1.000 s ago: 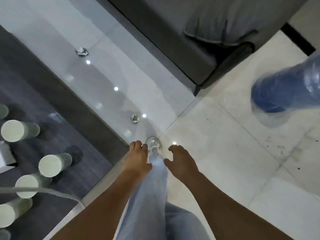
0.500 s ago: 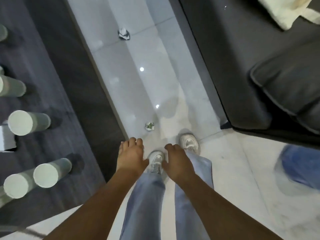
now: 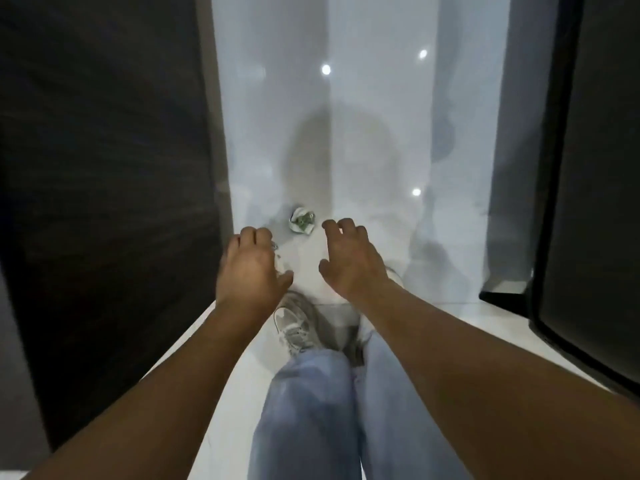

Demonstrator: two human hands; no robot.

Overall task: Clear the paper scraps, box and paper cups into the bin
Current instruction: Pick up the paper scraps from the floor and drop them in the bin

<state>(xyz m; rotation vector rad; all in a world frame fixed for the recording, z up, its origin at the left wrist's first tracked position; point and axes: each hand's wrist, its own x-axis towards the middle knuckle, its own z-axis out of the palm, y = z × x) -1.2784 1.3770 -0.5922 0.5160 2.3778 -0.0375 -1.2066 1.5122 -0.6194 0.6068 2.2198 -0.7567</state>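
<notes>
A crumpled paper scrap (image 3: 302, 220), white with green print, lies on the glossy white floor just ahead of my hands. My left hand (image 3: 250, 270) hangs to its lower left, fingers loosely curled, holding nothing. My right hand (image 3: 349, 259) hovers to its right, fingers spread and slightly bent, empty, close to the scrap but apart from it. The cups, box and bin are out of view.
A dark wood-grain table (image 3: 104, 185) fills the left side. A dark sofa (image 3: 595, 188) edges the right. The white floor strip (image 3: 363, 116) runs between them. My jeans and grey sneaker (image 3: 294, 327) are below my hands.
The view has swung along the floor strip. The cups and the blue bin have left the frame. The near scrap now lies right in front of my hands, which have spread apart.
</notes>
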